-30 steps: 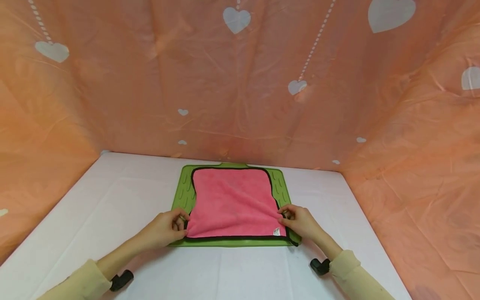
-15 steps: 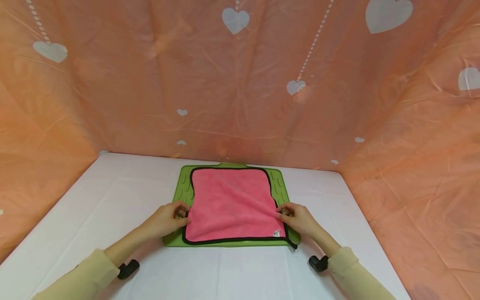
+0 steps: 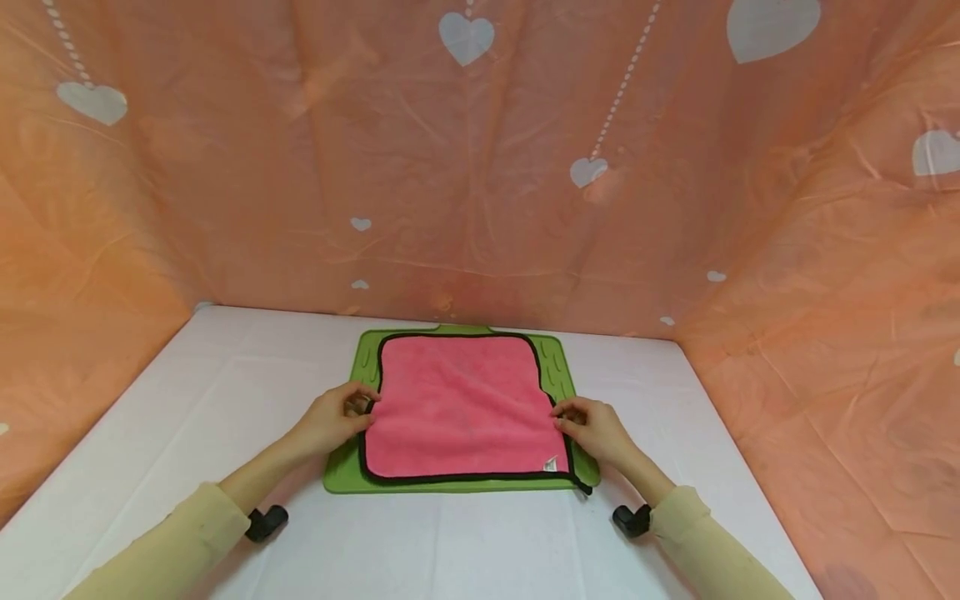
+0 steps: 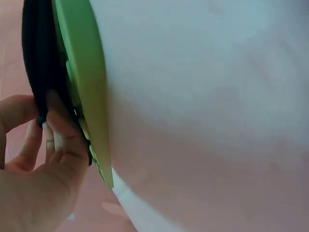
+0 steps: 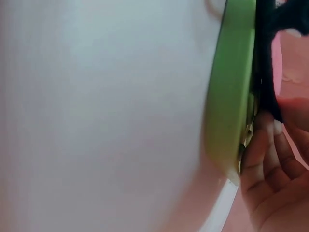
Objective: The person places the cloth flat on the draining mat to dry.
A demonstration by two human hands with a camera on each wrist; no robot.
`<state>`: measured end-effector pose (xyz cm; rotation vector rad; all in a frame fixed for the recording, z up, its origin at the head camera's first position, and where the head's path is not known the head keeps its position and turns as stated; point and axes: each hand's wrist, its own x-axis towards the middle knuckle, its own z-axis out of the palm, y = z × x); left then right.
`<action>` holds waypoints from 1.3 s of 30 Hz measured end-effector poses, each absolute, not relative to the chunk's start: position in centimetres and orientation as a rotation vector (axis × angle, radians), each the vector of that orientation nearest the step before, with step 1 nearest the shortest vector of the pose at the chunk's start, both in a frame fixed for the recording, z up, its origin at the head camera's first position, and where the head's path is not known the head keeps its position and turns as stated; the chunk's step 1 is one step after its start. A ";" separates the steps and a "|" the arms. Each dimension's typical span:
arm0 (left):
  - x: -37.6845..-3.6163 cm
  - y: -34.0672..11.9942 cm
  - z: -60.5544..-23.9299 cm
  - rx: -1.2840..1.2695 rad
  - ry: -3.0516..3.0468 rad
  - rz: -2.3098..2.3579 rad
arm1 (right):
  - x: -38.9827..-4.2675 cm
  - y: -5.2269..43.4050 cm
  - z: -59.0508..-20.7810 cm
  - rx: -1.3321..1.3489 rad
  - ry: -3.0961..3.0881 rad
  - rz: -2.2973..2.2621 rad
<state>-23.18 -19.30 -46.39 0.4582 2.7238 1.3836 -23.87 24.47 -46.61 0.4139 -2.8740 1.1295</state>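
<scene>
A pink cloth (image 3: pixel 465 408) with a black border lies spread over a green ridged mat (image 3: pixel 341 471) in the head view. My left hand (image 3: pixel 335 419) pinches the cloth's left edge between thumb and fingers. On the opposite side my right hand (image 3: pixel 596 429) pinches the right edge, above the corner with a white tag (image 3: pixel 551 464) and a black loop (image 3: pixel 582 486). The left wrist view has the thumb and fingers at the black border (image 4: pixel 41 53), over the mat's rim (image 4: pixel 87 72). In the right wrist view, fingers (image 5: pixel 270 159) hold the dark border beside the mat's rim (image 5: pixel 229 92).
The mat lies on a white-covered table (image 3: pixel 450 550), near its back edge. Orange fabric walls (image 3: pixel 480 208) with pale hearts stand behind and on both sides. A black wrist device (image 3: pixel 266 523) sits on the left wrist, another (image 3: pixel 632 521) on the right.
Both hands have shifted up along the cloth's side edges, the left one more. The cloth's lower left corner has come out from the left hand and spread flatter, with fewer folds.
</scene>
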 end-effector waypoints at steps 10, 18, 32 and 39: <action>-22.7 -19.8 -46.1 0.554 2.766 1.190 | -23.6 24.5 -46.3 0.475 -2.956 1.106; -20.2 -20.5 -46.2 0.617 2.644 1.205 | -21.5 25.2 -46.0 0.655 -3.012 1.141; -19.1 -21.0 -45.4 0.609 2.473 1.250 | -20.6 25.7 -46.0 0.673 -3.024 1.233; -19.1 -20.7 -45.6 0.657 2.571 1.142 | -20.9 25.6 -46.4 0.745 -3.039 1.127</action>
